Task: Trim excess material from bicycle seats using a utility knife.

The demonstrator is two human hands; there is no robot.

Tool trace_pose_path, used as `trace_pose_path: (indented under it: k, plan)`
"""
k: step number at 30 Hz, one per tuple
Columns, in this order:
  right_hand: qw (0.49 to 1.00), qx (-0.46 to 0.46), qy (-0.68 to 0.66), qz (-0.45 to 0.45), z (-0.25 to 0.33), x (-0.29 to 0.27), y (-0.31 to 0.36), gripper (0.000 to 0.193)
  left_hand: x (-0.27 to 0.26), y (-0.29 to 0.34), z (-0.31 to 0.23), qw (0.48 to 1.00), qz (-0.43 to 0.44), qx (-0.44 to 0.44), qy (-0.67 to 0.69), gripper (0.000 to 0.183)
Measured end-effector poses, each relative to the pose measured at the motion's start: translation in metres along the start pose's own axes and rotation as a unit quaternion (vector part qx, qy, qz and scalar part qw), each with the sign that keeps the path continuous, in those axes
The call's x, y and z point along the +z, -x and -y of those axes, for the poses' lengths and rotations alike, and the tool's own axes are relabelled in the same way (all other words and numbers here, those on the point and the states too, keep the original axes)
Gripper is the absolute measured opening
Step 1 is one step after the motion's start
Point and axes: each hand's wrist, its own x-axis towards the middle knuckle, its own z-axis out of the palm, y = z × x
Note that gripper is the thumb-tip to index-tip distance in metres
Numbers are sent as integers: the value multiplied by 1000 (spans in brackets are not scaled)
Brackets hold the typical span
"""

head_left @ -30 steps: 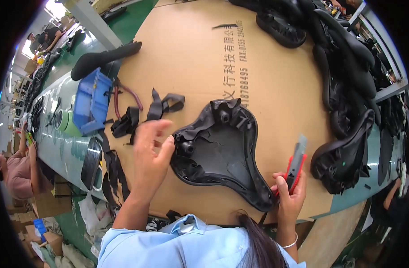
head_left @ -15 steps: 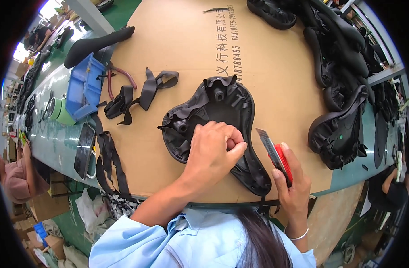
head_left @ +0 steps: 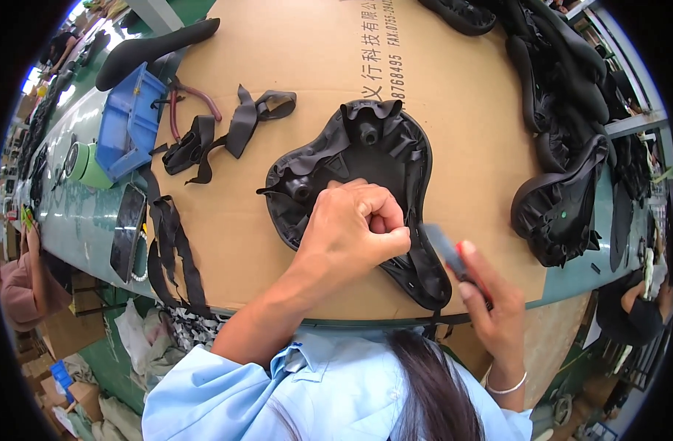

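Note:
A black bicycle saddle [head_left: 384,165] lies underside up on the cardboard, its nose pointing toward me and to the right. Gathered black cover material lines its rim, and two dark posts rise inside the wide end. My left hand [head_left: 355,220] is closed in a pinch over the middle of the saddle; whatever its fingertips hold is hidden. Just right of the saddle's nose, my right hand [head_left: 498,305] grips a red snap-off utility knife [head_left: 465,264]. Its blade is out, blurred by motion, and points up and left toward the saddle's edge.
Black fabric strips [head_left: 241,132], red-handled pliers [head_left: 197,95], a blue bin [head_left: 134,117] and a phone [head_left: 128,231] lie to the left. Another saddle [head_left: 156,51] sits at the far left. Several saddles [head_left: 557,213] are piled along the right. People work at both sides.
The knife has tilted further left, its blade closer to the saddle's edge. My left hand keeps its pinch over the saddle. The whole view has shifted slightly.

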Motion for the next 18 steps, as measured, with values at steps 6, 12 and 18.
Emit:
trace_pose_path:
  k: [6,12,18]
  plan:
    - [987,-92,121,44,3,-4,-33,50,0,2,0,1000,11,3,20,12]
    - [986,42,104,120,13,-21,14,54,-7,-1,3,988,54,-2,145,9]
    - [987,147,-20,58,33,0,71,54,-10,-12,15,811,3,23,585,8]
